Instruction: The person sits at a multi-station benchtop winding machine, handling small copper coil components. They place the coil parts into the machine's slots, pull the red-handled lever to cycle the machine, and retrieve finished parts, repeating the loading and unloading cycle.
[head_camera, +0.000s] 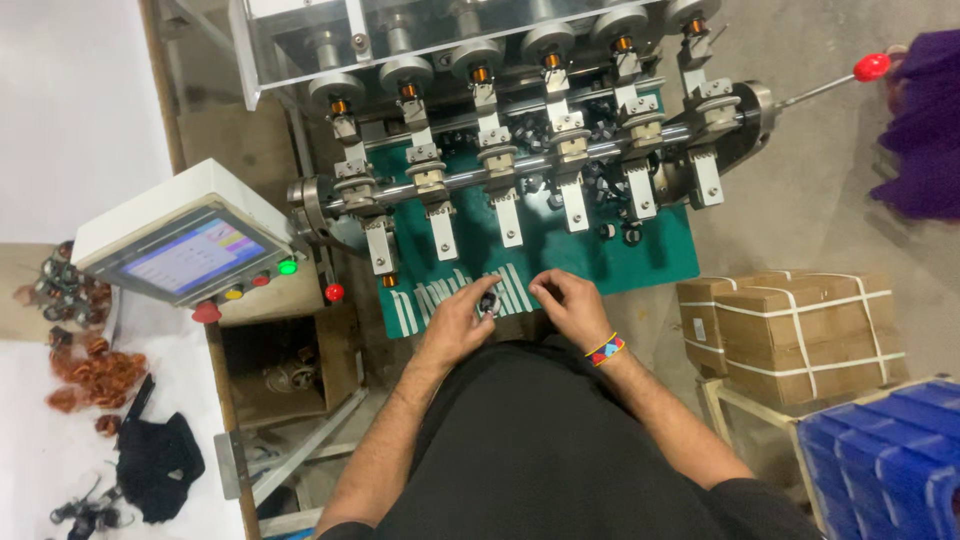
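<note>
My left hand (462, 318) grips a small dark round bobbin (488, 303) at the near edge of the green machine deck (660, 258). My right hand (573, 305) is beside it, fingers curled toward the bobbin; a coloured band circles its wrist. Whether it touches the part is unclear. Beyond both hands runs a row of white winding arms (508, 215) on a steel shaft, with copper-wound spindles (479, 73) above. Several loose dark bobbins (620, 232) lie on the deck behind the arms.
A control box with a lit screen (190, 255) and coloured buttons stands at left. Copper coils (95, 365) and a black cloth (160, 462) lie on the white table. Strapped cardboard boxes (795, 335) and blue crates (880, 455) sit at right. A red-knobbed lever (870, 67) sticks out; a person in purple (920, 130) stands nearby.
</note>
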